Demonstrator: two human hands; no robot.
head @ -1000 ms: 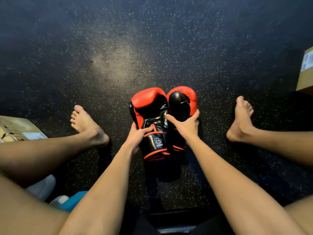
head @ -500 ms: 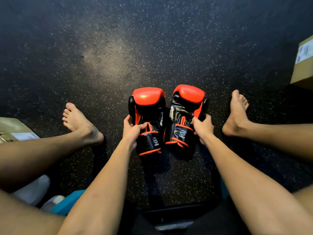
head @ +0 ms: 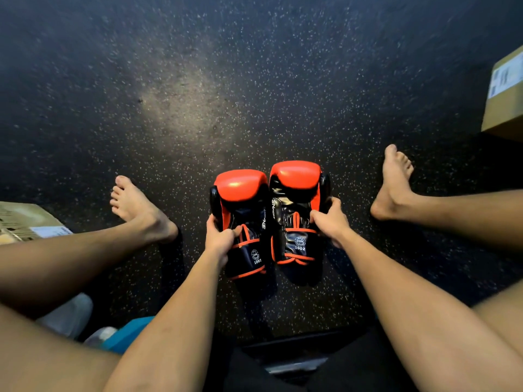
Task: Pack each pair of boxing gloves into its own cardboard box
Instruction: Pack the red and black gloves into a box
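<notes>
On my feed the left box (head: 25, 219) sits at the frame edge beside the left leg, and its white label is too small to read. The left hand (head: 219, 239) grips the left glove (head: 243, 222) at the wrist, thumb curled over the cuff's top. That glove faces me palm side and touches the right glove (head: 297, 213), which the right hand (head: 329, 222) clasps the same way at its outer edge. Both gloves are low over the floor (head: 198, 80) between the feet, in neither box, and I can't tell whether they rest on it. I judge this the pairing step: matched and lined up, not yet packed. Next they need keeping together and carrying to one box, though I cannot make out an opening on either. Each cuff reads "10oz" under a round logo, and white lettering ending in "NIGHT" runs down the inner edges. The right box (head: 506, 91) at the far edge carries a printed label, unreadable
</notes>
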